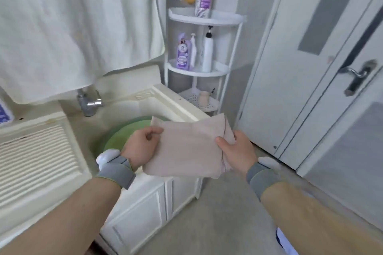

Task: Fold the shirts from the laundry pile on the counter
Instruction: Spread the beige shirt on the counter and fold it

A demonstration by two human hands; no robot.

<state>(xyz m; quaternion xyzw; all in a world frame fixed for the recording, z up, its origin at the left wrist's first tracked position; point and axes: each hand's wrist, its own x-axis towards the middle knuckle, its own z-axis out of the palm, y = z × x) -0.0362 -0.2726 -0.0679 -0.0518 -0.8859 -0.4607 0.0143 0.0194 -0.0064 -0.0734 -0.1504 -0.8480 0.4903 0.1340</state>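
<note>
Since the pale beige shirt [186, 146] is already down to a compact rectangle between my hands, I judge this one is as good as folded and only needs setting down. My left hand [141, 144] pinches its left edge, thumb on top and fingers curled beneath; my right hand [236, 151] grips the right edge where the layers bunch, thumb laid across the cloth. The shirt hangs in the air, touching nothing but my hands, above the near right corner of the cream counter [172, 97] and the white cabinet [149, 203] below it. I see no laundry pile from here, so I cannot say how many shirts are left (a big pale cloth [72, 26] hangs at far left, but whether it counts I cannot tell). As for containers: a green basin [122, 136] sits down in the sink [124, 107] to the left of the shirt, near the tap [88, 102], and its contents are hidden by my left hand. Far off to the right, the white corner shelf [205, 18] carries bottles on its upper tiers and a small pale jar [204, 97] on its lowest.
</note>
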